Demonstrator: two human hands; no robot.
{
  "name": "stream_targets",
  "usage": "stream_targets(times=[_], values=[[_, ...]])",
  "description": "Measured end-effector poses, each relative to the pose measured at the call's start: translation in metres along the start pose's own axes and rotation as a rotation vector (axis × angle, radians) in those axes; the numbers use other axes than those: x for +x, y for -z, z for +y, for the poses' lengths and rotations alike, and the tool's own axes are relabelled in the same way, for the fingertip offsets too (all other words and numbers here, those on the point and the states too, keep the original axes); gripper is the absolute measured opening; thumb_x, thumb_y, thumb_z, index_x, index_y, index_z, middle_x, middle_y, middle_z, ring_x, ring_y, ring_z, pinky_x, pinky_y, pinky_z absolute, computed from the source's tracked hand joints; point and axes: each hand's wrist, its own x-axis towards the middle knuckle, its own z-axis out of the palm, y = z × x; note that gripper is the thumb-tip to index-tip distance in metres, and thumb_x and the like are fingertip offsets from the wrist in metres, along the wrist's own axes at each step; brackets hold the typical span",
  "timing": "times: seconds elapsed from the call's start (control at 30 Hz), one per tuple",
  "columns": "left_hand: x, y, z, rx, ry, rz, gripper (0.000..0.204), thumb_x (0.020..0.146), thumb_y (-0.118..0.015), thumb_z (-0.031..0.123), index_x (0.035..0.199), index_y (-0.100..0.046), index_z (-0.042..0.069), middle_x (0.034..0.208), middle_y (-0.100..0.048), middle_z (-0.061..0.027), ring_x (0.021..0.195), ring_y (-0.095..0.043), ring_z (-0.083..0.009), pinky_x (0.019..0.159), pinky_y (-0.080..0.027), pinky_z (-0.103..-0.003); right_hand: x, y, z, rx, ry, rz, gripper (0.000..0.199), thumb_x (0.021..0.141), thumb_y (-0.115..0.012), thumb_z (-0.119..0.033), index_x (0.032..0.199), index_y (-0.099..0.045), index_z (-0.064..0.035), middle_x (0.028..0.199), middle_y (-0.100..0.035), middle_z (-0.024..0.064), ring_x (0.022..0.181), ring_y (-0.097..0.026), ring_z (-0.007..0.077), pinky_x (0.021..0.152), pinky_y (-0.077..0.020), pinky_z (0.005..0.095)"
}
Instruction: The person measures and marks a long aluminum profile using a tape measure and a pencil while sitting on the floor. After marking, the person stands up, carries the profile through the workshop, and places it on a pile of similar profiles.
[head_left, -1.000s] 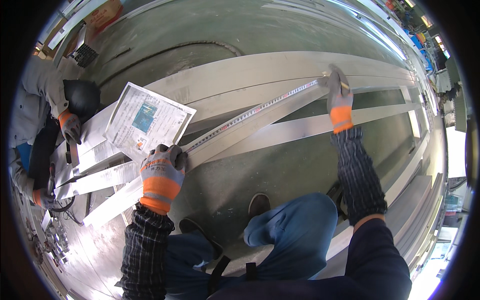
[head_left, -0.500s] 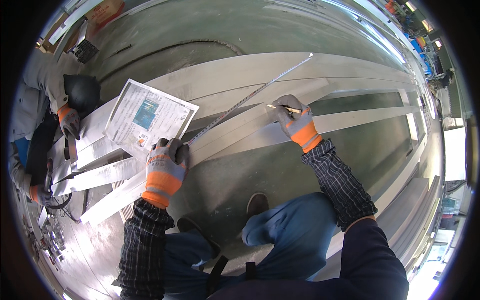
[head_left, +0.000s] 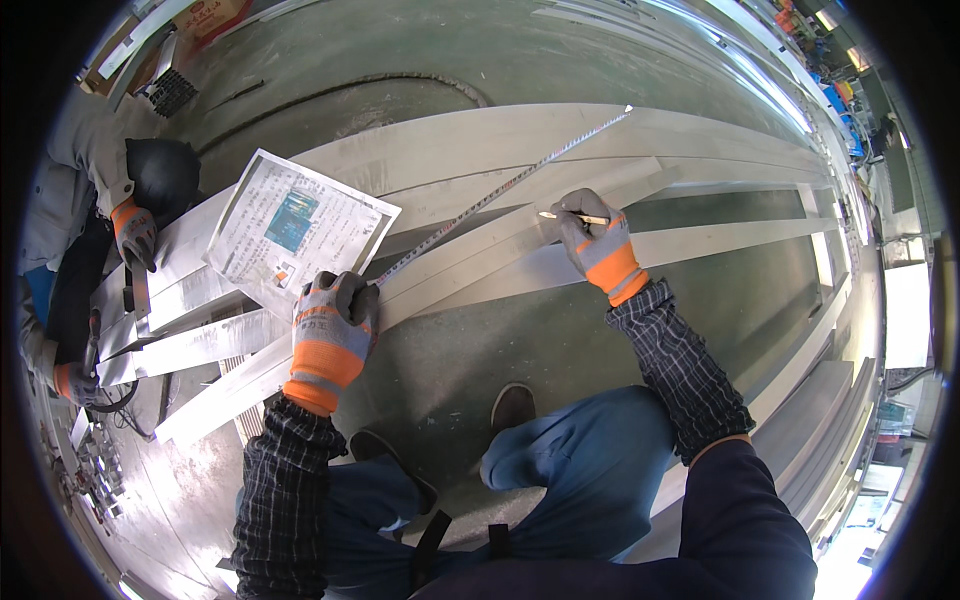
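My left hand (head_left: pixel 335 335), in a grey and orange glove, is closed at the near end of a tape measure (head_left: pixel 468 213). Its blade runs out from my fingers, slanting up and right across long flat metal bars; the case is hidden. In my gloved right hand (head_left: pixel 597 243) a light-coloured pencil (head_left: pixel 578 217) is pinched, its tip pointing left, over the edge of a narrow metal bar (head_left: pixel 490 245). A printed sheet (head_left: pixel 335 215) with a blue picture lies on the bars, beyond my left hand.
A co-worker's gloved hand (head_left: pixel 134 234) rests near the bar ends at the left, close to a black rounded object (head_left: pixel 162 178). More metal profiles (head_left: pixel 815 420) are stacked at the lower right. A dark hose (head_left: pixel 340 88) curves over the floor. A cardboard box (head_left: pixel 210 15) stands far left.
The view has shifted slightly. My hands, the tape measure and the pencil keep nearly the same places over the bars.
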Motion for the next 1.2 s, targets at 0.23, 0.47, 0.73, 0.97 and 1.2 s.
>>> stream_targets(times=[0.23,0.47,0.73,0.97,1.2], values=[[0.001,0.000,0.002,-0.003,-0.005,0.017,0.015,0.092,-0.071,0.020,0.096,-0.073,0.005,0.094,-0.069,-0.0213,0.088,-0.066,-0.0456,0.079,-0.053,-0.053,0.004,0.000,-0.001,0.004,0.013,0.073,0.008,0.096,-0.065,0.000,0.104,-0.065,-0.0015,0.093,-0.073,0.0074,0.084,-0.065,0.0111,0.075,-0.0546,0.0288],[0.000,-0.002,0.003,-0.004,-0.021,0.018,0.014,0.094,-0.070,0.017,0.096,-0.071,0.004,0.091,-0.067,-0.0210,0.089,-0.065,-0.0444,0.079,-0.052,-0.051,-0.001,0.003,0.007,0.069,0.037,0.054,0.010,0.096,-0.066,0.001,0.105,-0.066,-0.0022,0.095,-0.075,0.0088,0.084,-0.067,0.0113,0.074,-0.0555,0.0285],[0.003,-0.004,0.000,-0.018,-0.025,0.009,0.015,0.091,-0.073,0.019,0.094,-0.072,0.004,0.092,-0.068,-0.0216,0.087,-0.066,-0.0454,0.077,-0.053,-0.053,-0.001,-0.002,0.000,-0.024,0.028,-0.037,0.012,0.094,-0.069,-0.002,0.106,-0.066,-0.0026,0.094,-0.074,0.0095,0.081,-0.068,0.0126,0.069,-0.0554,0.0306],[0.003,-0.001,0.001,-0.009,-0.013,-0.003,0.016,0.091,-0.072,0.020,0.095,-0.072,0.004,0.092,-0.068,-0.0214,0.087,-0.066,-0.0454,0.077,-0.052,-0.053,-0.001,0.001,0.002,-0.006,0.037,-0.028,0.014,0.093,-0.067,0.000,0.107,-0.066,-0.0029,0.092,-0.072,0.0089,0.081,-0.067,0.0127,0.070,-0.0554,0.0300],[0.003,-0.003,0.003,-0.037,-0.023,0.013,0.014,0.090,-0.072,0.018,0.095,-0.072,0.005,0.091,-0.067,-0.0214,0.087,-0.066,-0.0452,0.077,-0.052,-0.054,0.001,0.007,0.012,0.024,0.059,0.054,0.015,0.094,-0.065,0.002,0.108,-0.066,-0.0022,0.094,-0.072,0.0082,0.083,-0.066,0.0118,0.073,-0.0557,0.0294]])
